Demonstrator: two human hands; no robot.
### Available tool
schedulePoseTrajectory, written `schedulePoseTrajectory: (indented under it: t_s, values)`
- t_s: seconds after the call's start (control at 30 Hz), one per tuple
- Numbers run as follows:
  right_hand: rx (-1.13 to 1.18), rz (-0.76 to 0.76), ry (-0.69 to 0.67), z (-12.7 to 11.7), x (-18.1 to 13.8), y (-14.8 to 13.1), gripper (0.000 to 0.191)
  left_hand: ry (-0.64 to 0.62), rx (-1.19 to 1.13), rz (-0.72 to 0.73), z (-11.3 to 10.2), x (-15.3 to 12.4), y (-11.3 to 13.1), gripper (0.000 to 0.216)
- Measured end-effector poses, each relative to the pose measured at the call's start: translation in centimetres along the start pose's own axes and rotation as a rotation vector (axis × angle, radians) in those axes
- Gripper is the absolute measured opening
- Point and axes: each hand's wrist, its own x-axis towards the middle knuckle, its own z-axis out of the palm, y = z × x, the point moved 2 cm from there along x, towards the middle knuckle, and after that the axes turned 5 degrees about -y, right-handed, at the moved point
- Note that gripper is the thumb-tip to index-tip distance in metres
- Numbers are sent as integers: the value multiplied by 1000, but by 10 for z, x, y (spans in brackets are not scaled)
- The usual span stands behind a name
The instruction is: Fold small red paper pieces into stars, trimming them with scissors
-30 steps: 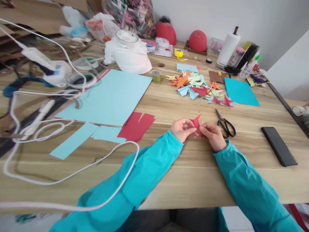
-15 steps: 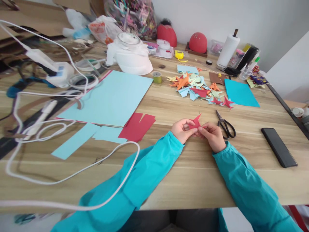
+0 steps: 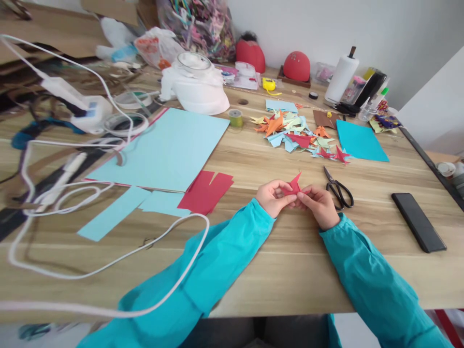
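Between my two hands is a small folded red paper crane (image 3: 294, 185), one pointed tip sticking up. My left hand (image 3: 273, 197) pinches its left side between thumb and fingers. On the other side, my right hand (image 3: 319, 203) grips the lower right of the paper, the thumbs nearly meeting. My fingers hide part of the folds. Black-handled scissors (image 3: 339, 188) lie just right of my right hand. Beyond my hands is a heap of folded paper cranes (image 3: 290, 128) in orange, blue, green and red. Cut red paper pieces (image 3: 208, 191) lie left of my left hand.
Large light blue sheets (image 3: 163, 147) and pale blue strips (image 3: 114, 212) lie to the left. A white cable (image 3: 181, 275) loops over my left sleeve. A phone (image 3: 418, 222) rests at right, a bright blue paper square (image 3: 362, 140) behind. A thread spool (image 3: 236, 118) stands near the heap.
My hands stay in nearly the same place, still holding the red paper. The fingers have shifted slightly on it, and the view has tilted a little.
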Motion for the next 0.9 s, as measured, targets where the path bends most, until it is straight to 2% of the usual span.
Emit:
schedulePoseTrajectory:
  t_s: [0.43, 0.7, 0.9]
  values:
    - [109, 21, 6, -3, -1, 1, 21, -99, -66, -83, -1, 1, 3, 37]
    - [119, 6, 99, -5, 1, 1, 24, -25, -101, -73, -3, 5, -2, 31]
    - [108, 24, 106, -5, 1, 2, 23, 23, -80, -29, -15, 14, -4, 42]
